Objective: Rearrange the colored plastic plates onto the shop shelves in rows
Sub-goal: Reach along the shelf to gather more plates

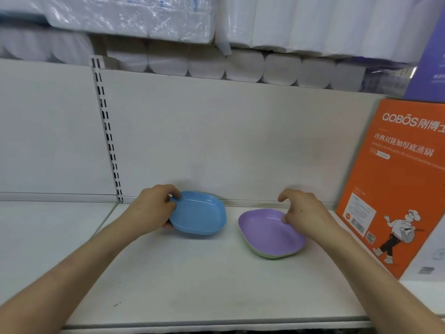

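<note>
Shelf point(192, 273) of white metal fills the lower part of the view, with a pale back panel point(216, 141) rising behind it and a slotted upright point(108, 131) running down the panel on the left. Above the panel lie wrapped packs of white paper rolls point(240, 66), stacked in layers. An orange box point(390, 184) printed with white lettering and a cartoon cook stands upright at the right end of the shelf.

Two plates sit toward the back of the shelf, side by side and apart. The blue plate point(199, 215) is on the left, close to the back panel, and looks slightly tilted; whether it rests on the shelf cannot be told. The purple plate point(267, 230) lies to its right, nested on a pale green plate point(272, 255) whose rim shows beneath it.

The left hand point(151, 210) grips the blue plate at its left edge, thumb over the rim and fingers point(168, 225) curled beneath. The right hand point(305, 213) hangs over the purple plate's right edge with its fingers point(284, 219) loosely curled, one tip touching the rim and the thumb lifted clear; whether it grips the plate cannot be told.
</note>
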Tool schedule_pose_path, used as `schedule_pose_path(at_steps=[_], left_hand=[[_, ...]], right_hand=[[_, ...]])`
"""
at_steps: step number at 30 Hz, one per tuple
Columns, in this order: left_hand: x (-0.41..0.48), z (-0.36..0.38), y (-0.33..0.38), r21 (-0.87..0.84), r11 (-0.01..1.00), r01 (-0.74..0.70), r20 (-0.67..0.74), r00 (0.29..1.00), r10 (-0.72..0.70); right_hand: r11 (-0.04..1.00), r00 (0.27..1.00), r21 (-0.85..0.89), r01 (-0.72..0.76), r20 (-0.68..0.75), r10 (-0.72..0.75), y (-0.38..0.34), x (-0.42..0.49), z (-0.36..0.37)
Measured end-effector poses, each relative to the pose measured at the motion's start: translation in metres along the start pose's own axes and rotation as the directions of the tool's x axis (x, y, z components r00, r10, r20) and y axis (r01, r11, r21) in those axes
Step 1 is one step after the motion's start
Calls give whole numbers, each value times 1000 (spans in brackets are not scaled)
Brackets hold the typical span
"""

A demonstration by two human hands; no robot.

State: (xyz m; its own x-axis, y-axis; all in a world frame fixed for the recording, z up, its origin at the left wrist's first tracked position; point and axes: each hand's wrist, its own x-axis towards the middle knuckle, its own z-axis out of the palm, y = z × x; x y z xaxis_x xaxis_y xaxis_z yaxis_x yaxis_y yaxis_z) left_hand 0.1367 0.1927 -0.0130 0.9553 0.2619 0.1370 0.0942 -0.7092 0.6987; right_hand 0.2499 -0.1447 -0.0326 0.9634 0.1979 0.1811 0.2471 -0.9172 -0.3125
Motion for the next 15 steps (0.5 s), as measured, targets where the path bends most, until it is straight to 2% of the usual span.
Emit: schedule_pose_path(at_steps=[5,9,15], left_hand=[[-6,1,-1,-3,1000,15,-12,1000,-15],[-8,3,0,-5,1000,16,-17,1000,-17],[-8,8,1,-13,1000,16,-28,999,-17]], right_hand=[[998,999,-57,20,-33,-22,-1,-1,0],[991,992,-128,34,-118,-49,-5,-4,-2],[955,958,-280,96,-235,-165,-10,-12,-10]])
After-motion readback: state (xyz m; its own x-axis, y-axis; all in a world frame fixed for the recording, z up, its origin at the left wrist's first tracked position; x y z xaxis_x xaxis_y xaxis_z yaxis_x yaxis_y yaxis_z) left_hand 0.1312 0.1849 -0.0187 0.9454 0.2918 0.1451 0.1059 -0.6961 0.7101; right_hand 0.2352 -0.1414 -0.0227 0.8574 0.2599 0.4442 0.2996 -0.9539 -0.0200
